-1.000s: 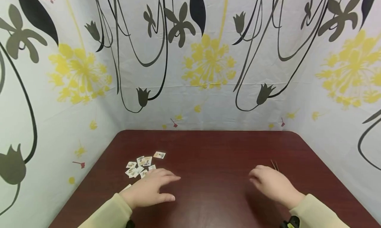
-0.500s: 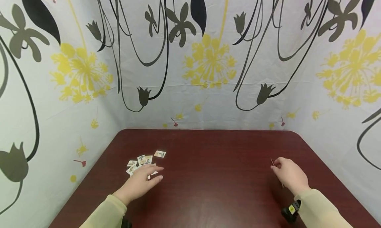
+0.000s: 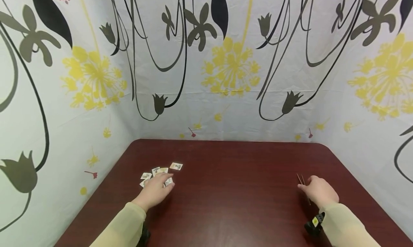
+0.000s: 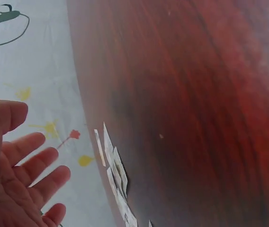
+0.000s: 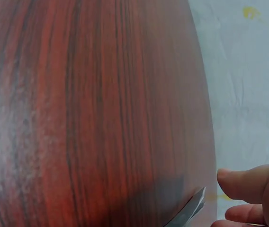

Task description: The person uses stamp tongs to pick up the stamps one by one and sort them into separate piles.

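Observation:
Several small white paper pieces with printed pictures, like stamps [image 3: 176,166], lie loosely piled on the left of the table. My left hand [image 3: 153,193] is over the pile, fingers relaxed, covering part of it. In the left wrist view the left hand [image 4: 18,165] has spread, slightly bent fingers with nothing between them, and the paper pieces [image 4: 118,172] show to its right. On the right side, my right hand [image 3: 322,192] is at a thin pair of tweezers [image 5: 190,213]. The right wrist view shows the thumb [image 5: 248,183] and fingers apart, beside the tweezers.
The dark red-brown table [image 3: 232,189] has rounded far corners. White cloth [image 3: 238,121] printed with flowers and stems surrounds it at the back and both sides. A black wrist device [image 3: 314,225] sits at my right sleeve.
My right hand has moved right to the tweezers, then slightly nearer me. My left hand has shifted left and now covers more of the paper pieces. The view has turned slightly left.

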Available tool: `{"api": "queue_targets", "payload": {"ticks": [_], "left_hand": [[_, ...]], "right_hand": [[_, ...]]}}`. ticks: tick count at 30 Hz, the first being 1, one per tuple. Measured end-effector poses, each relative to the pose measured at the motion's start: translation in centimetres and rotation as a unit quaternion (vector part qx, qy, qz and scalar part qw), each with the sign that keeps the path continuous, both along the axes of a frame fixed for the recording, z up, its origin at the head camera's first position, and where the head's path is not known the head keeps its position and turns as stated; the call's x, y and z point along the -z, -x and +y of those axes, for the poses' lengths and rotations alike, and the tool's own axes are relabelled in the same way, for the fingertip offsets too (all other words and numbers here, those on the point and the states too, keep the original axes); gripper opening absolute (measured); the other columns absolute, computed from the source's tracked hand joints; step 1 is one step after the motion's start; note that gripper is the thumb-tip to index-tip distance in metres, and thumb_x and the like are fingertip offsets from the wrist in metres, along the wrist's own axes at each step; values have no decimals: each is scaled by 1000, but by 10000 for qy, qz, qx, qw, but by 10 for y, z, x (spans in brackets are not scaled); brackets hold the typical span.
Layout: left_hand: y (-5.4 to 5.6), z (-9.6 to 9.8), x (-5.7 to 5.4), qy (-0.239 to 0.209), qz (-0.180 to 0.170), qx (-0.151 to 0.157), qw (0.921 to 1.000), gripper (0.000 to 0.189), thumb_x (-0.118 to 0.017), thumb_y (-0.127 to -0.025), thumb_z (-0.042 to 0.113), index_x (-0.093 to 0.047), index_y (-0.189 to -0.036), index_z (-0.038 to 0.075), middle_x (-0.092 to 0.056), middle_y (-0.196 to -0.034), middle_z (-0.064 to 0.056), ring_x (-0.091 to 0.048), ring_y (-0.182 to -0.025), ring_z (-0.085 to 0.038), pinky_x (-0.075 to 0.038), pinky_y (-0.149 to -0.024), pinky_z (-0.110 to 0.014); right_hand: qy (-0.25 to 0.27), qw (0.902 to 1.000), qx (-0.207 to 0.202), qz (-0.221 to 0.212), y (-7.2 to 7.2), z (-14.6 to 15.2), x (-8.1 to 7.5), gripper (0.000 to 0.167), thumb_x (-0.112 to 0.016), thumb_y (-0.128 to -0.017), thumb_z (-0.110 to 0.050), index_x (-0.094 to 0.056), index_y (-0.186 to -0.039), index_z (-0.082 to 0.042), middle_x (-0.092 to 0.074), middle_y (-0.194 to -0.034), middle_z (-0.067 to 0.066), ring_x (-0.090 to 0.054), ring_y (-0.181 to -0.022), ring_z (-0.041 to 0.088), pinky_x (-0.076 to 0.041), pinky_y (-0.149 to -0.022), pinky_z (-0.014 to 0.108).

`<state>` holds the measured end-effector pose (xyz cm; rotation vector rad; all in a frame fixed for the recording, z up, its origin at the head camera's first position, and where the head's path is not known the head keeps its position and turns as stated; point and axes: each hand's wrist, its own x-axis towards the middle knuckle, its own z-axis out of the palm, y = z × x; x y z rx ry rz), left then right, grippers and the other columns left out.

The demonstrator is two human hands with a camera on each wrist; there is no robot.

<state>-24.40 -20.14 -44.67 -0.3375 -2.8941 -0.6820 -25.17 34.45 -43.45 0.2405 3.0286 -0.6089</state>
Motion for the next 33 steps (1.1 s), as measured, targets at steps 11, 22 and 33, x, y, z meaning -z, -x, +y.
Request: {"api": "queue_targets", "payload": {"ticks": [11,22,33], "left_hand": [[30,10,7,837,-678,-26,9942,54,-57,-95,39,-52,-139,8,-49,-142,-12,-41,-133,-32,-20,-106,-64],[67,20,23,1213,-903,-299,9880,60,-55,-94,43,-50,-139,4,-46,-144,-17,-38,-135,-36,-16,-109,-62],[80,30,22,1258,-1052,-265,9861,66,-54,-95,45,-45,-143,2,-39,-148,-19,-33,-138,-36,-11,-113,-55]], "right_hand": [[181,9997,-38,-177,1,2,8,58,-67,-85,-46,-57,-105,8,-63,-87,15,-58,-73,26,-46,-60,44],[147,9999,60,-63,9,-2,15,45,-67,-88,-34,-60,-101,9,-64,-89,19,-59,-72,26,-47,-61,44],[100,9999,36,102,13,1,20,32,-68,-86,-24,-63,-90,7,-64,-81,14,-58,-69,25,-47,-64,47]]}}
